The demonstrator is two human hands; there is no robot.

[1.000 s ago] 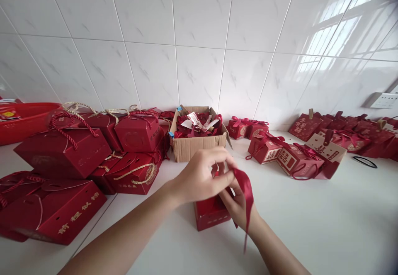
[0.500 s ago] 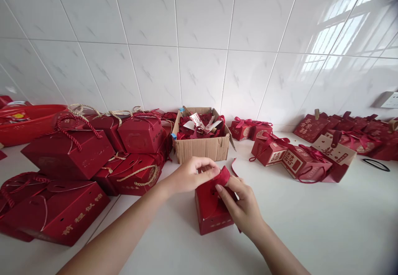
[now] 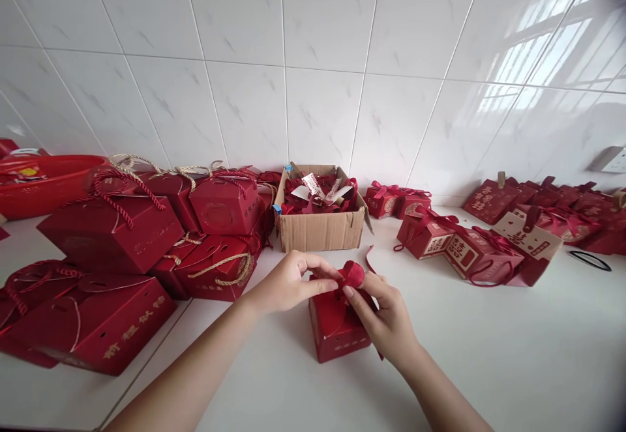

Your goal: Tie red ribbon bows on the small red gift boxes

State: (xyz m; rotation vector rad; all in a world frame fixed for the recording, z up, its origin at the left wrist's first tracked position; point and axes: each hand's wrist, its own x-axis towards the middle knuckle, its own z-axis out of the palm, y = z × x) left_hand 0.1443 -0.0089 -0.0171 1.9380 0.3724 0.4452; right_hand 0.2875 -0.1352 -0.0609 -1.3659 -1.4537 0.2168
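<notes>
A small red gift box [image 3: 337,337] stands upright on the white counter in front of me. On its top is a red ribbon [image 3: 353,274], raised in a loop between my hands. My left hand [image 3: 298,281] comes from the left, thumb and fingers pinched on the ribbon at the loop's left side. My right hand [image 3: 384,311] grips the ribbon from the right, thumb toward the loop's base. One loose ribbon end curls up behind the right hand and another hangs down the box's right side. The knot itself is partly covered by my fingers.
Behind the box stands an open cardboard carton [image 3: 323,231] of red scraps and ribbons. Red boxes with rope handles [image 3: 117,230] are stacked at left, near a red basin [image 3: 53,184]. Ribboned boxes [image 3: 484,256] and a black ring [image 3: 590,260] are at right.
My left fingers have slid slightly down and left along the ribbon, and the loop looks rounder. My right hand keeps its grip. The view has shifted a little.
</notes>
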